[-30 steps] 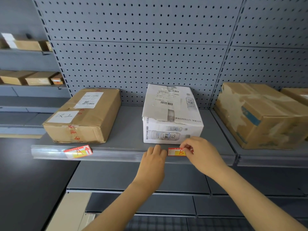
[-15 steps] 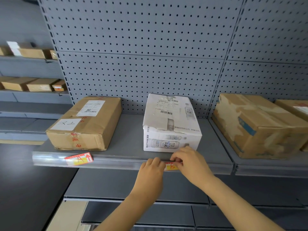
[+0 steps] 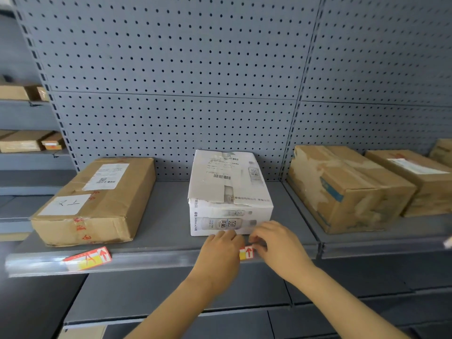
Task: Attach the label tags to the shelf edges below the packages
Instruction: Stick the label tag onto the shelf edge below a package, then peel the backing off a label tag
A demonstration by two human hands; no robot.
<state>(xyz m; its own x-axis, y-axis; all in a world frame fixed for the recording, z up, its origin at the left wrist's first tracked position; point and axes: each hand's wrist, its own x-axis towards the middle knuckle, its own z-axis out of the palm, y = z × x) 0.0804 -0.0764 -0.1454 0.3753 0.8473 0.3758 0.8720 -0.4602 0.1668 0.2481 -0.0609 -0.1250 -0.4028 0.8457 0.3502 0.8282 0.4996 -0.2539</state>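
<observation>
A white package (image 3: 228, 192) sits mid-shelf. Directly below it, a red, white and yellow label tag (image 3: 246, 253) rests on the clear shelf edge strip (image 3: 159, 260). My left hand (image 3: 220, 255) covers the tag's left part and my right hand (image 3: 278, 248) pinches its right end; only a narrow middle slice with a red arrow shows. A brown package (image 3: 97, 201) lies to the left, with another tag (image 3: 88, 259) sitting tilted on the strip below it.
Two more brown boxes (image 3: 347, 187) (image 3: 415, 179) stand on the neighbouring shelf to the right. Grey pegboard (image 3: 171, 94) backs the shelf. Side shelves at far left hold small cartons (image 3: 27, 141). Lower grey shelves run beneath my arms.
My hands have closed in over the tag, which now sits lower on the edge strip and is mostly covered. The camera has moved closer and tilted up slightly.
</observation>
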